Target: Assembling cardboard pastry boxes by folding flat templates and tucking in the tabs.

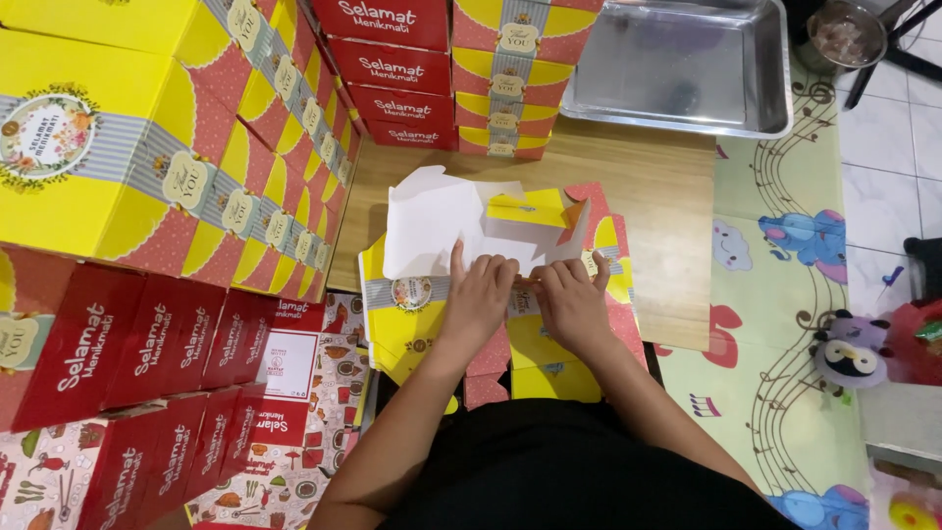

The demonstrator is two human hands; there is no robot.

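Note:
A flat yellow and red cardboard box blank (432,221), white on its inner side, lies partly folded on a low wooden board (648,196). My left hand (478,299) presses down on the white panel near its front edge, fingers spread. My right hand (572,299) lies beside it, fingers bent on a yellow and red flap. More unfolded yellow blanks (407,339) lie stacked under the one I hold.
Stacks of finished yellow and red boxes (196,167) rise at the left and at the back (451,69). A metal tray (687,64) sits at the back right. A patterned play mat (785,294) and a plush penguin toy (850,358) lie at the right.

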